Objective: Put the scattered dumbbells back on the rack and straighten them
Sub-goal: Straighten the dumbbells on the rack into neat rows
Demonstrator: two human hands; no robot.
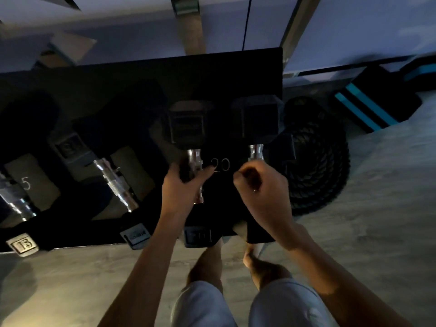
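Observation:
A black dumbbell rack (pixel 141 76) runs across the upper half of the view, with "20" printed on it between my hands. My left hand (pixel 181 187) grips the chrome handle of a black hex dumbbell (pixel 187 125) lying in the rack. My right hand (pixel 262 185) grips the handle of a second black hex dumbbell (pixel 258 119) just to its right, at the rack's right end. Both dumbbells point away from me, roughly parallel. To the left lie a tilted dumbbell (pixel 113 180) and a 15 dumbbell (pixel 16 204).
A coiled black battle rope (pixel 316 166) lies on the floor right of the rack. Black pads with teal stripes (pixel 372 107) lean against the wall at the far right. My bare feet (pixel 257 260) stand on the grey floor just in front of the rack.

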